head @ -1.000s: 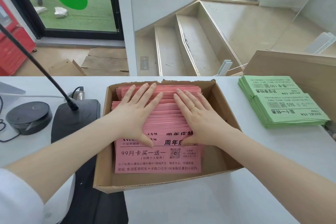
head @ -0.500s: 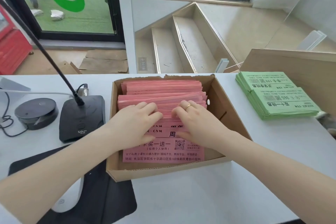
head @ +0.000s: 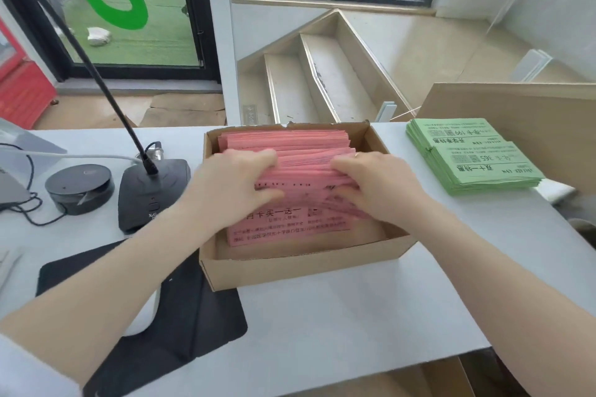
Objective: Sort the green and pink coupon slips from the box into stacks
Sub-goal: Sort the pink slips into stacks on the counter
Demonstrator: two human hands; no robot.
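Note:
An open cardboard box (head: 303,264) stands on the white counter, filled with pink coupon slips (head: 290,145) that lean in a thick pile. My left hand (head: 232,184) grips the left side of a bundle of pink slips, fingers curled over its top edge. My right hand (head: 377,187) grips the bundle's right side the same way. The bundle is tilted up from the slips below it. A stack of green coupon slips (head: 474,155) lies on the counter to the right of the box.
A gooseneck microphone on a black base (head: 151,193) and a round black device (head: 79,185) stand left of the box. A black mouse pad (head: 193,325) with a white mouse lies front left. A cardboard sheet (head: 522,116) leans behind the green stack.
Both hands went from lying flat on the pink slips to curling around a bundle and lifting its far edge. The view also shifted, so the box sits further right.

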